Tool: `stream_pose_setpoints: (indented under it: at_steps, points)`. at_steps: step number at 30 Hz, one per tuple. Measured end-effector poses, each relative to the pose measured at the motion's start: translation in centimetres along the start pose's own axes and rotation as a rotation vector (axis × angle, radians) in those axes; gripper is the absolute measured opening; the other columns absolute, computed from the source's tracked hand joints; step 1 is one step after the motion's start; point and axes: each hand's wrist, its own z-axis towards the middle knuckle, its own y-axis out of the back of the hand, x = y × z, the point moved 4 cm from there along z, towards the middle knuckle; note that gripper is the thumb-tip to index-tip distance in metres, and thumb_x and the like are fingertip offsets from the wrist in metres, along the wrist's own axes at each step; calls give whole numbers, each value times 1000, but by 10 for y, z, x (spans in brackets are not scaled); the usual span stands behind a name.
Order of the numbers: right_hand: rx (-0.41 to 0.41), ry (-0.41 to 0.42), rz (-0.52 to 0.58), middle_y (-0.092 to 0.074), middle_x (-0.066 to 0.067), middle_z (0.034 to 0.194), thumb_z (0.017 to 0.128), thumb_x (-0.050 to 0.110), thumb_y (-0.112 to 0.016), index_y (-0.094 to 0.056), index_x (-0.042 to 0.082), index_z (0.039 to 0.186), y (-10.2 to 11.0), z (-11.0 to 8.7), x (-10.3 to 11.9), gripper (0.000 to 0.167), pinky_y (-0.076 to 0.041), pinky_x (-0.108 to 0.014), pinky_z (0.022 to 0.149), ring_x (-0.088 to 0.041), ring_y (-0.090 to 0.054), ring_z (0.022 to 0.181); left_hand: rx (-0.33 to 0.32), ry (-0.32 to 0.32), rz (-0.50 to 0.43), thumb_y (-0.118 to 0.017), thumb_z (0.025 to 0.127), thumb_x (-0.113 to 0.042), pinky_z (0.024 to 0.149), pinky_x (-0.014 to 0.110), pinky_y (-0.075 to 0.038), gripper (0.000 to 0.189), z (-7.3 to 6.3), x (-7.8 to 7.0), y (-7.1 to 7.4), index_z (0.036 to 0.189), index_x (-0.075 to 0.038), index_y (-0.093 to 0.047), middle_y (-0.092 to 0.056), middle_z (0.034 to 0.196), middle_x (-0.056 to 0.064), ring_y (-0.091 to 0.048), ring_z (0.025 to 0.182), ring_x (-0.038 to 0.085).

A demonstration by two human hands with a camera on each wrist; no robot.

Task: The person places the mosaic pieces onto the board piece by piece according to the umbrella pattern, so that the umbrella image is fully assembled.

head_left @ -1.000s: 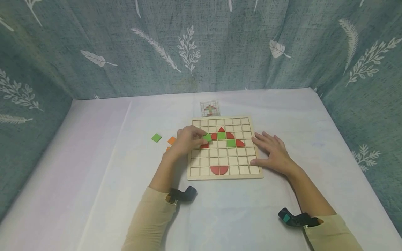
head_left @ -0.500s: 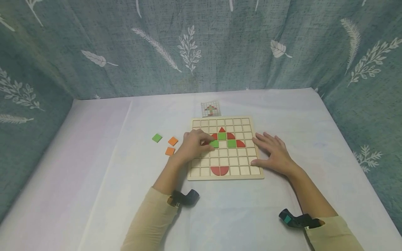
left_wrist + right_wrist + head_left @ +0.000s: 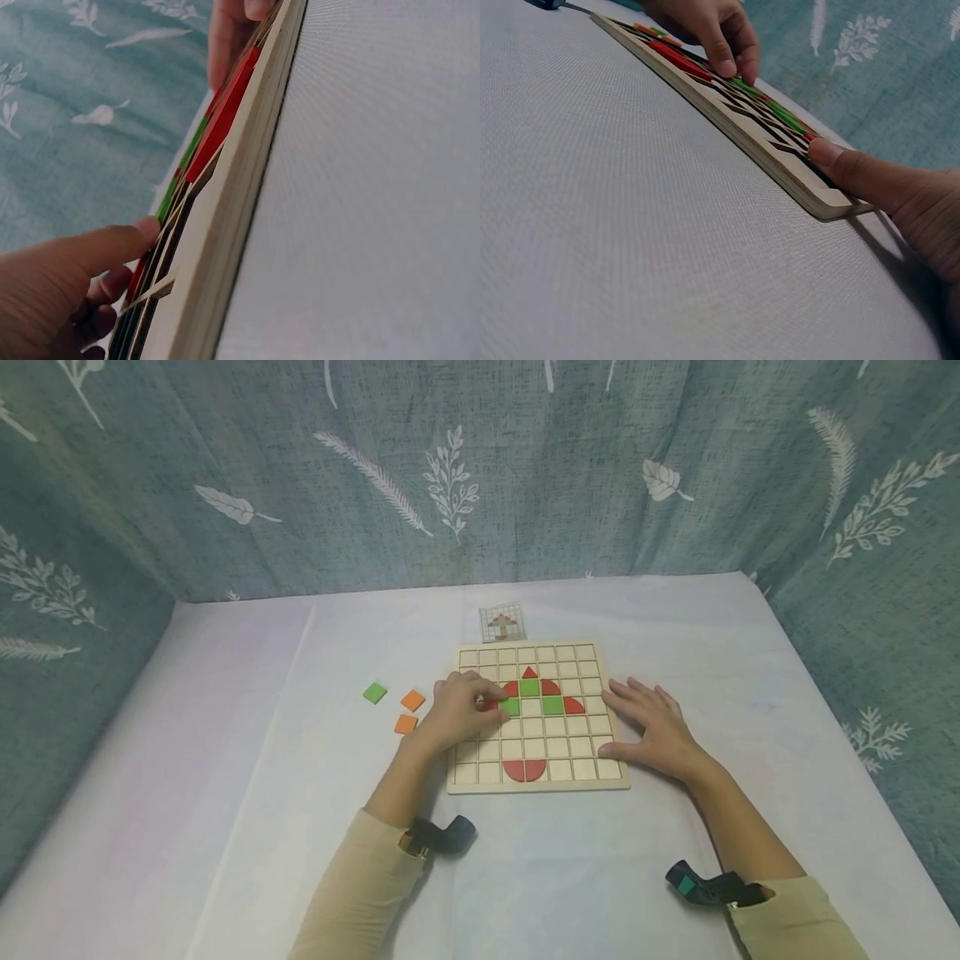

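Note:
A wooden grid board (image 3: pixel 534 727) lies on the white cloth. At a cell left of its middle, my left hand (image 3: pixel 459 708) holds a green square tile (image 3: pixel 510 706) between thumb and fingers; the tile appears to lie in the cell. Partly behind those fingers is a red quarter-circle tile (image 3: pixel 491 704). My right hand (image 3: pixel 651 727) rests on the board's right edge with fingers spread, its thumb (image 3: pixel 862 174) on the frame in the right wrist view. Other pieces on the board include a red triangle (image 3: pixel 529 672), a green square (image 3: pixel 552 705) and red quarter-circles (image 3: pixel 524 770) at the bottom.
Left of the board lie a loose green tile (image 3: pixel 375 692) and two orange tiles, one farther back (image 3: pixel 412 700) and one nearer (image 3: pixel 406 724). Behind the board is a small pattern card (image 3: pixel 502 622) showing a similar coloured figure. A leaf-print curtain (image 3: pixel 480 477) surrounds the table.
My left hand has moved slightly right and nearer, bringing the green tile from above the board down to a cell. Both orange tiles have come fully into view. My right hand stays put.

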Motion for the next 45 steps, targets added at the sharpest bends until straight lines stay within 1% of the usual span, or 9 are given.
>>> stream_pose_setpoints:
  at_steps: [10, 15, 19, 23, 28, 35, 39, 41, 45]
  points:
    - [5, -1, 6, -34, -18, 149, 71, 40, -79, -45, 4, 139, -1, 1, 2, 85, -2, -56, 112, -37, -17, 142, 23, 5, 5, -76, 78, -30, 86, 44, -30, 32, -2, 3, 10, 107, -17, -72, -64, 95, -3, -49, 94, 19]
    - [11, -10, 11, -33, -18, 150, 72, 42, -78, -44, 4, 140, 0, 0, 2, 85, -1, -56, 112, -36, -16, 142, 50, 19, -134, -77, 77, -22, 85, 38, -42, 32, -5, 7, 16, 107, -11, -71, -65, 96, 1, -55, 92, 18]
    - [12, -9, 6, -33, -18, 150, 72, 41, -78, -44, 4, 140, 1, 0, 0, 85, -1, -56, 112, -36, -16, 142, 84, 97, -250, -74, 79, -23, 76, 32, -46, 34, -13, 12, 22, 110, -12, -69, -62, 101, 2, -54, 90, 18]
    - [5, 0, 7, -34, -18, 149, 72, 40, -78, -44, 4, 140, 2, 0, 0, 84, -1, -56, 112, -36, -17, 142, 62, 189, -258, -73, 79, -26, 69, 32, -43, 32, -19, 19, 32, 109, -17, -68, -62, 96, -1, -50, 82, 19]
    - [3, -6, 13, -34, -18, 149, 72, 41, -78, -44, 4, 139, 1, 0, 1, 84, -1, -56, 112, -36, -16, 142, 27, 209, -232, -74, 79, -26, 67, 31, -39, 33, -25, 25, 46, 110, -16, -68, -64, 96, -1, -46, 81, 18]
    - [5, -7, 15, -34, -18, 149, 72, 41, -78, -45, 4, 139, 1, 0, 1, 84, -1, -56, 112, -36, -16, 142, 40, 290, -319, -73, 81, -28, 54, 29, -42, 37, -35, 41, 62, 115, -14, -65, -59, 96, 5, -47, 53, 18]
    - [8, -2, 26, -34, -18, 149, 72, 40, -78, -45, 3, 139, 0, 0, 1, 84, -1, -56, 111, -36, -16, 142, -7, 325, -300, -73, 81, -30, 68, 31, -43, 40, -43, 51, 74, 116, -14, -64, -58, 96, 5, -51, 73, 21]
    - [7, 3, 26, -34, -19, 149, 72, 39, -79, -45, 3, 139, 0, 0, 0, 83, -1, -57, 111, -36, -16, 142, -27, 331, -283, -73, 81, -30, 73, 33, -39, 40, -46, 55, 80, 117, -14, -64, -58, 99, 5, -47, 83, 22]
    - [5, 8, 26, -34, -19, 149, 72, 39, -79, -45, 3, 139, 0, 0, 0, 83, -1, -57, 111, -37, -17, 142, -48, 351, -258, -74, 80, -33, 74, 34, -38, 43, -52, 64, 88, 118, -16, -64, -57, 105, 4, -43, 91, 22]
